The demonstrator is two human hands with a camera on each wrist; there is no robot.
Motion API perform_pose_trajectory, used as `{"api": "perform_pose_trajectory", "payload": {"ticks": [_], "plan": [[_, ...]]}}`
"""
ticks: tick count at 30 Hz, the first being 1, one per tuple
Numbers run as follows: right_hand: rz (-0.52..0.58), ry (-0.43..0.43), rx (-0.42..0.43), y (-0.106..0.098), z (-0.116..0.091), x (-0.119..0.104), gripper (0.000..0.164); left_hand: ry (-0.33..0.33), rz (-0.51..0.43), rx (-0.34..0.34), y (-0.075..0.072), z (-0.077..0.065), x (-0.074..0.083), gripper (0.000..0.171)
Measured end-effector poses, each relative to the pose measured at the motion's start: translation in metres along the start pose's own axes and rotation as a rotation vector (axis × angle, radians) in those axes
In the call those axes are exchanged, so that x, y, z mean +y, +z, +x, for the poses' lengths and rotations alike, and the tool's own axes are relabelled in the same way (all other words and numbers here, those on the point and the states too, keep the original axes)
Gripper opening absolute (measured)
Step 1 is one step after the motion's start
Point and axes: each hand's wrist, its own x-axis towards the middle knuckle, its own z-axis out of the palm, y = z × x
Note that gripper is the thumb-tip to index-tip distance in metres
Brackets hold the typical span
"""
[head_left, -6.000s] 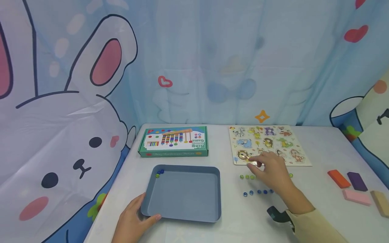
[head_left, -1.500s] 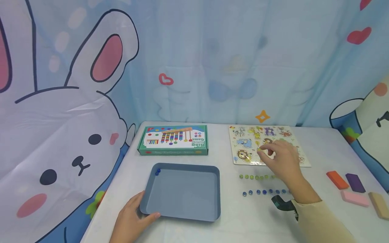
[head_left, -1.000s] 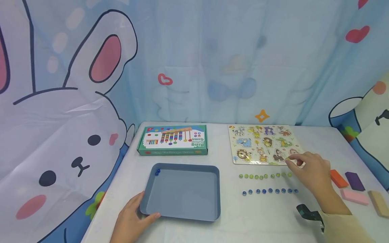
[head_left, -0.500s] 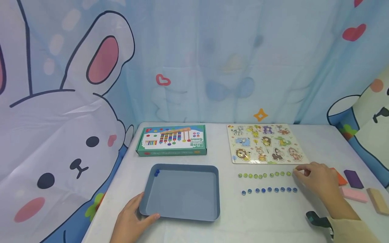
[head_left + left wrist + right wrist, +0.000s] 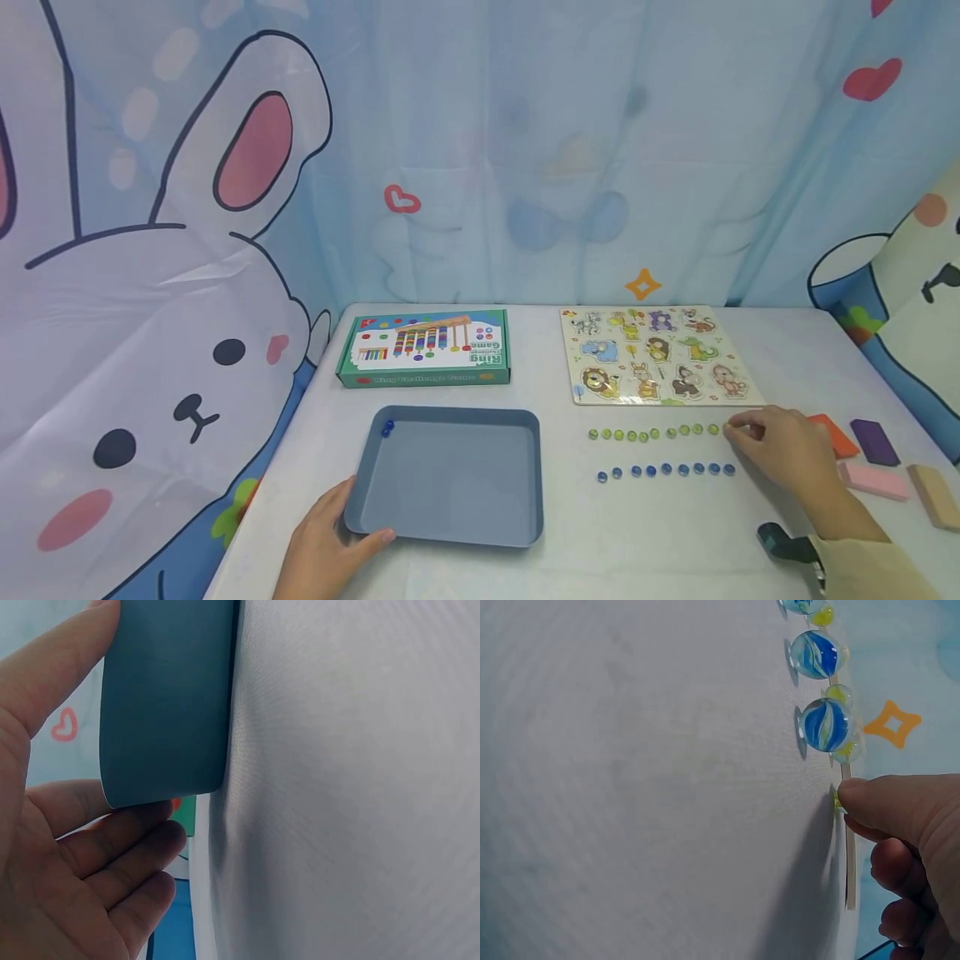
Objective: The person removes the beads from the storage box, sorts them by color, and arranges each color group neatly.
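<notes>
My right hand [image 5: 787,446] pinches a yellow-green marble [image 5: 838,801] between thumb and fingers at the right end of the row of green marbles [image 5: 655,433]. Thumb and fingertips cover most of it. Nearer to me runs a second row, of blue swirled marbles [image 5: 667,470]; two of these blue marbles [image 5: 826,724] show large in the right wrist view. My left hand [image 5: 322,542] grips the near left corner of the blue-grey tray [image 5: 450,540], thumb along the front wall and fingers at the left side. Two dark blue marbles [image 5: 387,428] lie in the tray's far left corner.
Behind the green row lies an animal puzzle board [image 5: 660,358]. A green ring game box [image 5: 423,348] sits behind the tray. Orange [image 5: 834,437], purple [image 5: 875,442], pink [image 5: 875,481] and tan blocks [image 5: 933,497] lie at the right, close to my right forearm.
The green marble has left the tray. My right hand has carried it rightward past the puzzle board and down to the green row's right end. My left hand stays at the tray corner.
</notes>
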Motion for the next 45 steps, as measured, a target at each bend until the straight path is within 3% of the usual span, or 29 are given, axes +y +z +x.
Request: {"api": "perform_pose_trajectory", "payload": {"ticks": [4, 9, 15, 22, 33, 45], "plan": [[0.012, 0.044, -0.026, -0.004, 0.000, -0.001, 0.040, -0.008, -0.001, -0.002, 0.000, 0.000, 0.000, 0.119], [0.032, 0.073, 0.011, -0.019, -0.001, -0.005, 0.051, -0.015, -0.003, -0.011, 0.001, 0.001, -0.002, 0.119], [0.014, 0.008, 0.062, -0.028, 0.002, -0.015, 0.048, -0.016, -0.005, -0.010, 0.002, 0.002, -0.004, 0.119], [0.037, -0.045, 0.102, -0.024, 0.005, -0.046, 0.039, -0.009, -0.009, -0.014, 0.001, 0.003, -0.004, 0.120], [0.108, -0.252, 0.205, -0.013, 0.022, -0.125, 0.023, -0.024, -0.042, -0.030, 0.000, 0.002, -0.006, 0.119], [0.212, -0.560, 0.242, 0.005, 0.034, -0.256, 0.016, -0.009, -0.043, -0.019, 0.002, 0.002, -0.007, 0.119]]}}
